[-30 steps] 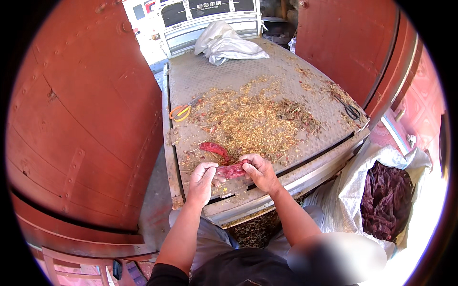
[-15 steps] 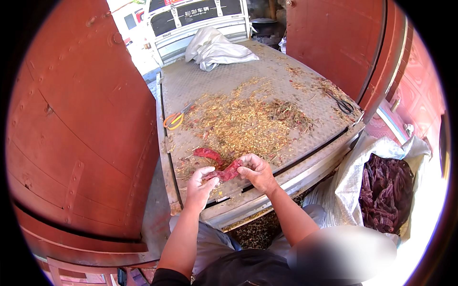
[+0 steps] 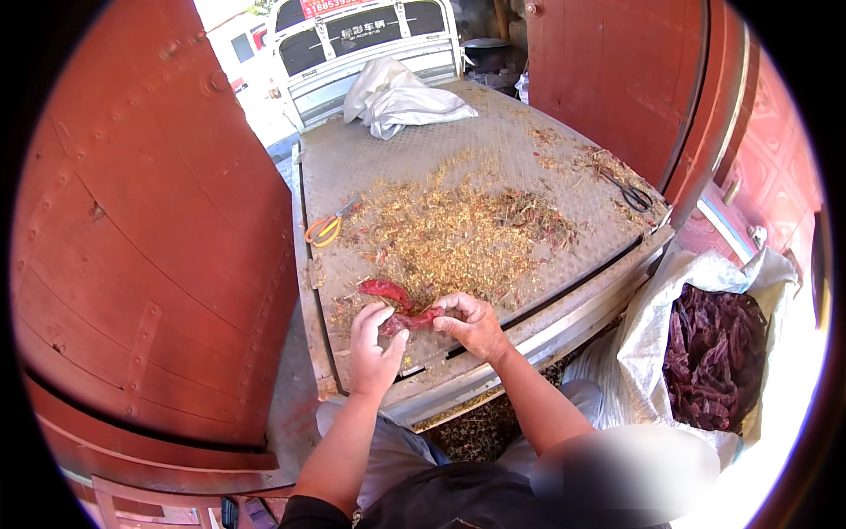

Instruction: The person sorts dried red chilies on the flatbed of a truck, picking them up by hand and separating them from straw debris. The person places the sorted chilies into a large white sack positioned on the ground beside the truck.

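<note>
A dried red chili pepper (image 3: 412, 323) is stretched level between my two hands, just above the near edge of the truck bed. Its left end lies between the thumb and fingers of my left hand (image 3: 373, 351). The thumb and fingertips of my right hand (image 3: 473, 325) pinch its other end. Right behind it, a second red chili pepper (image 3: 385, 290) rests on the bed, held by neither hand. Yellow seeds (image 3: 441, 238) and stem scraps are spread over the metal beyond.
Orange-handled scissors (image 3: 324, 229) lie at the bed's left edge, dark-handled scissors (image 3: 636, 197) at the right. A crumpled white sack (image 3: 410, 101) sits far back. An open woven sack (image 3: 648, 339) of dark dried peppers (image 3: 716, 361) stands at my right. Red metal doors (image 3: 167, 238) flank the bed.
The pepper between my hands has turned flatter, its right end now lower. My left thumb and fingers are spread somewhat wider around its end. The second pepper stays in place.
</note>
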`<state>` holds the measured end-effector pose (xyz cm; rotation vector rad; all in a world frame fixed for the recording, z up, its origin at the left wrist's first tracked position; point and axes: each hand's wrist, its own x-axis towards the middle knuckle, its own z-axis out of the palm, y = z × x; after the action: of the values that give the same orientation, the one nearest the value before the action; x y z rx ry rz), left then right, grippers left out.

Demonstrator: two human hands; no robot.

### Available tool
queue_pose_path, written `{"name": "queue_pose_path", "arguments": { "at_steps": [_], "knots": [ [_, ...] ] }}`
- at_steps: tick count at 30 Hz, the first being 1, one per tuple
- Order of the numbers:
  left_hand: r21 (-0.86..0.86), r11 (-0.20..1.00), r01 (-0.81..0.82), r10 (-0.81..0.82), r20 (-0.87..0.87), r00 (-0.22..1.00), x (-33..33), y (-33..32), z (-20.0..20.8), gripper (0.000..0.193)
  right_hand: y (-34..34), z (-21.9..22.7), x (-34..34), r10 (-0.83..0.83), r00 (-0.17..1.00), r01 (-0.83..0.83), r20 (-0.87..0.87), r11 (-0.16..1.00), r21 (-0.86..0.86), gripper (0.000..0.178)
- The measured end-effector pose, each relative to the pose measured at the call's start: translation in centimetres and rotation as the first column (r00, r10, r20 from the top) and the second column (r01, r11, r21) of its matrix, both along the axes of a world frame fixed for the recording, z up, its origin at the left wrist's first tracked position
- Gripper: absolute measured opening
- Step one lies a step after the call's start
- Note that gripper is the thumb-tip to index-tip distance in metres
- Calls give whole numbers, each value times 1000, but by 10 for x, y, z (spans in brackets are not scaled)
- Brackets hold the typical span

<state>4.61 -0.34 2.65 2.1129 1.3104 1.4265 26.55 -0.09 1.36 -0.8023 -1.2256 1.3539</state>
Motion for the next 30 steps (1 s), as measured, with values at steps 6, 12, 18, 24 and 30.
{"name": "queue_pose_path", "arguments": {
  "at_steps": [6,12,18,24,30],
  "knots": [
    [216,975,46,8,-241,971,26,-9,28,36,2,-4,-1,-60,991,38,122,984,174,21],
    [195,980,29,49,-380,924,30,-6,26,21,3,-2,1,-44,991,18,123,979,203,22],
    [247,967,61,25,-331,943,22,4,12,19,-3,13,-3,-34,983,1,179,983,185,18],
    [226,969,98,-34,-271,962,26,3,9,20,1,11,0,-121,950,17,287,940,339,13],
    [204,974,100,-54,-220,974,26,3,2,20,4,9,2,-139,924,-9,355,923,386,16]
  ]
}}
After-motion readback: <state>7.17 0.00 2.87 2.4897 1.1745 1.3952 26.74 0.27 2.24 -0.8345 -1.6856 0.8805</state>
